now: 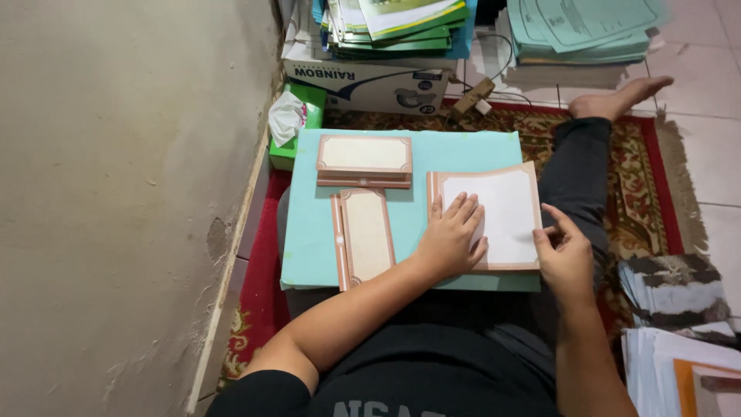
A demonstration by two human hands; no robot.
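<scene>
A white sheet with a brown ornate border (505, 205) lies on a teal board (309, 239) resting across my lap. My left hand (451, 235) presses flat on the sheet's left part, fingers spread. At the sheet's right edge, my right hand (563, 251) pinches or touches the paper with its fingertips. A folded bordered sheet (363, 235) lies to the left of my left hand. A stack of folded bordered sheets (364, 161) sits farther back on the board.
A plaster wall (123, 193) runs along the left. A green tissue box (295, 123), a cardboard box (370, 81) and stacks of green papers (579, 31) stand at the back. More paper piles (679, 324) lie at the right on a patterned rug (648, 185).
</scene>
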